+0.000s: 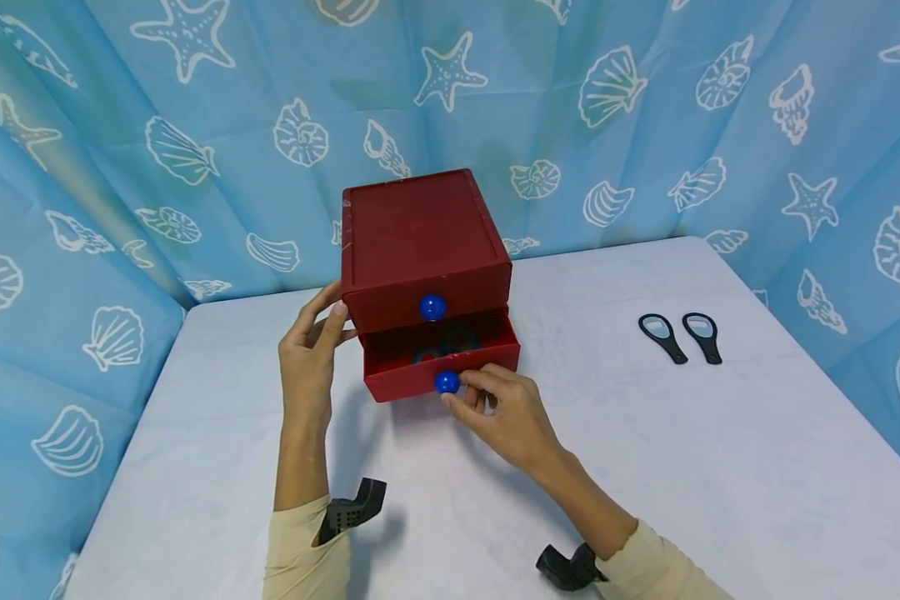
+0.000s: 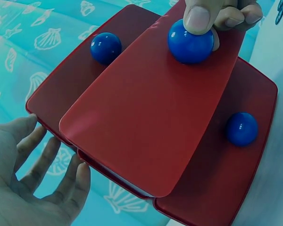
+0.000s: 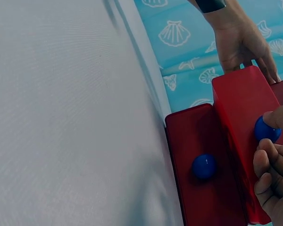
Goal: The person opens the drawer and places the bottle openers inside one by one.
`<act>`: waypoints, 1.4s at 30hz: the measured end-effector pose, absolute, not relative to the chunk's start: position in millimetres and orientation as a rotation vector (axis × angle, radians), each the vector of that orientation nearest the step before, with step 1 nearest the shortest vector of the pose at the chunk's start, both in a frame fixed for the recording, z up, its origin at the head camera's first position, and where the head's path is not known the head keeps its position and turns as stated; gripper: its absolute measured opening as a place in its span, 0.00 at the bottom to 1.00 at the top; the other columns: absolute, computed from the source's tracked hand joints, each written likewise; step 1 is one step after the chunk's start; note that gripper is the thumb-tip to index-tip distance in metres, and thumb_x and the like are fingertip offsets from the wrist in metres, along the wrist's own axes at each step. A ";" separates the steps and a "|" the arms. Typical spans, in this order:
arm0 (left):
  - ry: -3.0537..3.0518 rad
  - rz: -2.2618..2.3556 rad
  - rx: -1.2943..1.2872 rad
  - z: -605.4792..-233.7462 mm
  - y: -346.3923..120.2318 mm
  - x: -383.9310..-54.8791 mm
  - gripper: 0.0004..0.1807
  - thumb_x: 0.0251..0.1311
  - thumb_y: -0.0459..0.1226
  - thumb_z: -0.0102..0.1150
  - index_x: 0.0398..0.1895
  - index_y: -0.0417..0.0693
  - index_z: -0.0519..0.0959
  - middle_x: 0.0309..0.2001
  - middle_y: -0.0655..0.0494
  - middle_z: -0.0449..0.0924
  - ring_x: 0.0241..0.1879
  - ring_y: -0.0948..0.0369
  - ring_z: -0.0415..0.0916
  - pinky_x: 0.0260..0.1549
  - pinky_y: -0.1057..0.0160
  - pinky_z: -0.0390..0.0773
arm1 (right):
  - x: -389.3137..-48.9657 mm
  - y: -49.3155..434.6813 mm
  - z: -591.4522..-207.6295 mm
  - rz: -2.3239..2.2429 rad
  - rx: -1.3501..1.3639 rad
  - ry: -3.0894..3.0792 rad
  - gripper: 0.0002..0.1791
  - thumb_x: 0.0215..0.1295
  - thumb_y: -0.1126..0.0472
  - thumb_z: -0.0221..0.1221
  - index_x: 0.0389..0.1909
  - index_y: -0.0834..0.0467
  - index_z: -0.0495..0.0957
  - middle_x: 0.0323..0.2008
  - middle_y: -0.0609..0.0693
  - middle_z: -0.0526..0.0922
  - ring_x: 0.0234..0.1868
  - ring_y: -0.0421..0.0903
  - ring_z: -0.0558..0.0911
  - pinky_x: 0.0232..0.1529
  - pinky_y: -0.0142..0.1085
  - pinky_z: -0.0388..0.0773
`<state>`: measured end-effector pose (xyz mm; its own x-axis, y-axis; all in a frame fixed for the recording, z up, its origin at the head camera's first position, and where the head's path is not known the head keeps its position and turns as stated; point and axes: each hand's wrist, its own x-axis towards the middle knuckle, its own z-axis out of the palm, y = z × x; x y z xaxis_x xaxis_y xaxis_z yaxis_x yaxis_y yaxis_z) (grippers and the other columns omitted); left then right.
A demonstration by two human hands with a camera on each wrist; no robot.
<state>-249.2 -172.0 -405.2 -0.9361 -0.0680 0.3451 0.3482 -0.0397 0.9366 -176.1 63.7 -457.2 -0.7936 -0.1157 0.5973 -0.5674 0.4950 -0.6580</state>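
On the right part of the white tabletop (image 1: 735,467) there lie two black magnifying glasses (image 1: 673,350), side by side, just apart, with their handles pointing toward the near edge. Behind the tabletop, and also on its left and right sides, hangs a light blue curtain (image 1: 495,108) with soft folds, which is printed with white outlines of starfish, scallops and spiral seashells.

Passing room lay between the cabinet (image 1: 420,229) and the magnifiers (image 1: 701,327) at right, but the curtain (image 1: 555,125) barred the far side, the left hand (image 1: 309,358) the cabinet's left, and the drawer (image 1: 407,382) jutted nearward.
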 end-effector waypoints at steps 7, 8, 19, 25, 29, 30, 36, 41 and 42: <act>-1.944 -2.058 -0.302 -405.6 -172.8 -250.0 0.24 0.68 0.45 0.62 0.66 0.56 0.77 0.63 0.54 0.74 0.50 0.49 0.79 0.53 0.59 0.80 | -180.1 63.2 -458.0 1.245 0.572 -2.259 0.12 0.54 0.64 0.75 0.36 0.65 0.86 0.25 0.47 0.77 0.26 0.40 0.75 0.25 0.35 0.80; -1.943 -2.059 -0.305 -405.7 -172.7 -250.1 0.24 0.68 0.45 0.62 0.66 0.56 0.77 0.63 0.54 0.74 0.50 0.49 0.79 0.52 0.60 0.80 | -180.6 63.4 -458.2 1.247 0.568 -2.260 0.12 0.54 0.64 0.75 0.36 0.65 0.86 0.25 0.47 0.77 0.26 0.40 0.75 0.25 0.36 0.80; -1.943 -2.055 -0.309 -406.0 -171.4 -249.4 0.24 0.67 0.46 0.62 0.66 0.56 0.77 0.62 0.54 0.75 0.49 0.49 0.79 0.51 0.62 0.80 | -184.2 65.7 -458.0 1.250 0.576 -2.287 0.12 0.56 0.61 0.74 0.36 0.64 0.86 0.26 0.45 0.76 0.27 0.39 0.75 0.26 0.34 0.79; -1.933 -2.066 -0.324 -405.3 -172.1 -250.1 0.22 0.69 0.46 0.61 0.65 0.56 0.78 0.62 0.53 0.75 0.48 0.49 0.79 0.51 0.61 0.80 | -186.8 65.5 -456.8 1.241 0.596 -2.272 0.11 0.55 0.63 0.75 0.34 0.64 0.85 0.25 0.45 0.76 0.27 0.39 0.74 0.25 0.34 0.78; -1.926 -2.066 -0.318 -405.0 -173.2 -249.9 0.22 0.69 0.46 0.61 0.65 0.56 0.78 0.62 0.53 0.75 0.47 0.49 0.80 0.51 0.61 0.80 | -188.0 64.8 -456.0 1.256 0.597 -2.278 0.11 0.55 0.62 0.74 0.34 0.64 0.85 0.25 0.46 0.76 0.27 0.39 0.74 0.25 0.35 0.78; -1.924 -2.069 -0.317 -405.0 -173.3 -249.9 0.22 0.69 0.45 0.61 0.65 0.56 0.78 0.62 0.52 0.75 0.48 0.49 0.80 0.51 0.60 0.80 | -188.2 64.8 -456.0 1.260 0.595 -2.278 0.11 0.55 0.62 0.74 0.34 0.64 0.85 0.25 0.46 0.76 0.27 0.39 0.74 0.25 0.35 0.78; -1.931 -2.075 -0.326 -403.8 -172.5 -250.5 0.22 0.69 0.46 0.61 0.65 0.56 0.78 0.62 0.52 0.75 0.48 0.49 0.80 0.52 0.60 0.80 | -189.7 64.3 -456.4 1.284 0.573 -2.256 0.11 0.54 0.64 0.75 0.34 0.65 0.85 0.25 0.46 0.77 0.26 0.39 0.75 0.24 0.36 0.79; -1.923 -2.074 -0.315 -403.3 -172.0 -250.3 0.22 0.69 0.45 0.61 0.65 0.55 0.78 0.61 0.52 0.75 0.48 0.49 0.80 0.51 0.60 0.80 | -192.0 64.3 -455.1 1.261 0.549 -2.291 0.11 0.55 0.62 0.75 0.34 0.64 0.85 0.25 0.45 0.76 0.26 0.39 0.74 0.24 0.34 0.78; -1.923 -2.072 -0.313 -403.4 -171.9 -250.2 0.22 0.68 0.45 0.61 0.65 0.55 0.78 0.62 0.52 0.75 0.48 0.49 0.80 0.51 0.60 0.80 | -192.8 64.3 -454.4 1.255 0.550 -2.297 0.11 0.55 0.62 0.75 0.34 0.64 0.85 0.25 0.45 0.76 0.26 0.39 0.74 0.25 0.33 0.78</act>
<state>-250.2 -171.9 -403.4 -0.9325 -0.0680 0.3548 0.3589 -0.0616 0.9314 -192.8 64.3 -454.4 -0.8130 -0.1230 0.5692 -0.5455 0.5031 -0.6703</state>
